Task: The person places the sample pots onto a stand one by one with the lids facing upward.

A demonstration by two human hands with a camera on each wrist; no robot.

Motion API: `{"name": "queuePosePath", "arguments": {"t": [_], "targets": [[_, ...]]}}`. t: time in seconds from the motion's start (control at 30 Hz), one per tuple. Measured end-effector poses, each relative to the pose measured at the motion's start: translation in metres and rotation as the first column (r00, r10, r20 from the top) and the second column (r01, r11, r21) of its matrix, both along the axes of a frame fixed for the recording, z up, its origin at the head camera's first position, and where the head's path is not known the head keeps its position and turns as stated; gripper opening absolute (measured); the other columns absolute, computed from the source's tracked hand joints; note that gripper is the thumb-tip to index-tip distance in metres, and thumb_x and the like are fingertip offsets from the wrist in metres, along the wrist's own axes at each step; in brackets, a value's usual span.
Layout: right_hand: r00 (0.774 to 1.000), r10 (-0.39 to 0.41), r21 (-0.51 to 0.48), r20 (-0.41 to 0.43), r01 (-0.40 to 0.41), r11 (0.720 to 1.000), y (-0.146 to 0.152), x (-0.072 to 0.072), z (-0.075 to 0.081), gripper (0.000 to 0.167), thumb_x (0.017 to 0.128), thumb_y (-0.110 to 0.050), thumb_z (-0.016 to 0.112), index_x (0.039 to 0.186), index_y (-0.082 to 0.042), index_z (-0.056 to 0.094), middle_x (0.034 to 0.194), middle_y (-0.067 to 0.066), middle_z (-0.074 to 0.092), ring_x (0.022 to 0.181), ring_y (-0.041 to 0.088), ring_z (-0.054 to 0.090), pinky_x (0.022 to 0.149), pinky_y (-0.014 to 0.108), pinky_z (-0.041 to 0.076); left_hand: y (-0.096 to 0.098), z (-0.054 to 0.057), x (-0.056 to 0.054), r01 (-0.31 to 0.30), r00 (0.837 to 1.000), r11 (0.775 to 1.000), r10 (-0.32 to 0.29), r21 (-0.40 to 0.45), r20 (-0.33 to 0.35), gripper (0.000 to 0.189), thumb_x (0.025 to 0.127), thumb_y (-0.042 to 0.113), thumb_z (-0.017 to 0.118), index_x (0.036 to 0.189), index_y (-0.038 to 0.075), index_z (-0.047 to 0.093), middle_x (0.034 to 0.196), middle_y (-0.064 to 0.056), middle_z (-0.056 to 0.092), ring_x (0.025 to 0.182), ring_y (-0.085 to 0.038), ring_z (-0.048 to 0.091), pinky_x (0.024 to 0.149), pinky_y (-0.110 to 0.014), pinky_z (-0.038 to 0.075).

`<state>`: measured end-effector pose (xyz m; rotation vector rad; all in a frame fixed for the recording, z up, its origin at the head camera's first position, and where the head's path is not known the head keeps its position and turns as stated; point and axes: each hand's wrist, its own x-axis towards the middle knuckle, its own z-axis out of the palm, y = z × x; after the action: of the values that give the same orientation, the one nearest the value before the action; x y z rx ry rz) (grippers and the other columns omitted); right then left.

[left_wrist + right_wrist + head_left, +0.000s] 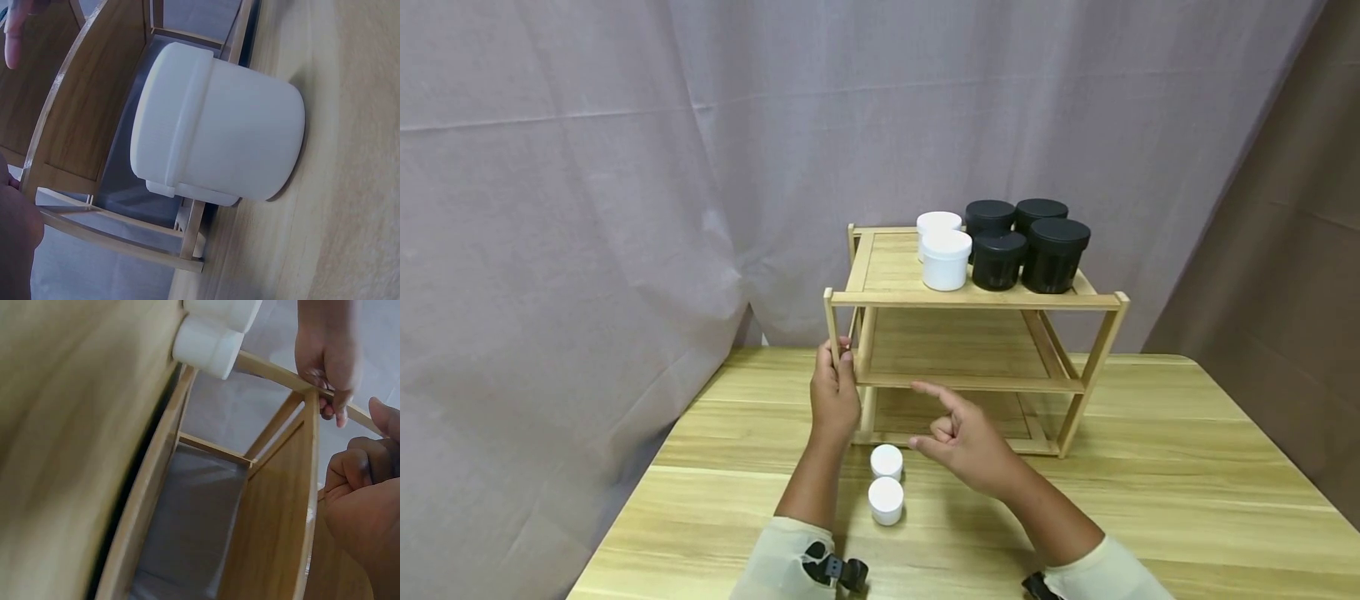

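Observation:
A three-level wooden rack (891,299) stands on the table. My left hand (835,398) grips its front left post at about the middle shelf's height. The right hand (964,440) hovers before the lower levels, index finger and thumb stretched apart, the remaining fingers curled, nothing held. Between my forearms, two small white lidded jars (886,498) stand upright on the table, one behind the other. One such jar (237,128) looms large in the left wrist view. In the right wrist view, the left hand (331,359) is on the post, with the right hand (369,490) nearby.
On the rack's top shelf stand two larger white jars (946,267) at the middle and several black lidded jars (1054,260) to their right. The wooden table (1180,467) extends to both sides. A grey curtain (625,208) hangs behind and to the left.

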<state>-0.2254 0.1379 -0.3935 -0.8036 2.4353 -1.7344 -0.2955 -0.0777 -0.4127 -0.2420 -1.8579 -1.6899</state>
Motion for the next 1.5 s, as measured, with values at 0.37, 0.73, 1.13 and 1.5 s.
{"name": "queuePosePath", "arguments": {"t": [0.37,0.73,1.13,1.5], "targets": [[0.994,0.034,-0.086,0.108,-0.025,0.996,-0.006,-0.01,-0.027,0.06,0.103,-0.006,0.073,0.158,-0.007,0.051,0.057,-0.01,0.034,0.047,0.004,0.028,0.048,0.017,0.028,0.002,-0.002,0.002,0.015,1.0,1.0,-0.015,0.01,0.005,0.022,0.115,0.008,0.049,0.134,0.003,0.06,0.087,-0.013,0.053,0.069,-0.01,0.044,0.064,-0.022,0.04],[0.979,0.041,0.035,0.201,-0.049,0.998,-0.011,-0.02,-0.04,0.05,0.103,-0.012,0.075,0.148,0.002,0.059,0.06,-0.008,0.035,0.049,0.006,0.028,0.047,0.018,0.028,0.001,0.001,0.002,0.015,1.0,1.0,-0.016,0.018,0.008,0.025,0.115,0.009,0.049,0.135,-0.004,0.057,0.086,-0.007,0.051,0.07,-0.01,0.043,0.065,-0.022,0.039],[0.962,0.116,0.15,0.247,-0.156,0.976,-0.009,-0.025,-0.05,0.068,0.104,-0.009,0.071,0.162,0.008,0.038,0.063,-0.008,0.039,0.051,0.006,0.031,0.047,0.018,0.027,0.0,0.0,0.0,0.013,1.0,1.0,-0.013,0.018,0.003,0.024,0.115,0.007,0.048,0.134,-0.004,0.057,0.08,-0.004,0.048,0.067,-0.009,0.042,0.062,-0.021,0.038],[0.964,0.189,0.275,0.186,-0.235,0.932,-0.014,-0.033,-0.053,0.072,0.104,-0.007,0.07,0.165,0.008,0.035,0.06,-0.008,0.039,0.055,0.008,0.039,0.051,0.02,0.035,0.001,0.0,0.001,0.002,1.0,1.0,-0.002,0.027,-0.004,0.023,0.114,0.007,0.05,0.133,-0.003,0.058,0.082,-0.008,0.05,0.069,-0.009,0.044,0.064,-0.022,0.04]]}}
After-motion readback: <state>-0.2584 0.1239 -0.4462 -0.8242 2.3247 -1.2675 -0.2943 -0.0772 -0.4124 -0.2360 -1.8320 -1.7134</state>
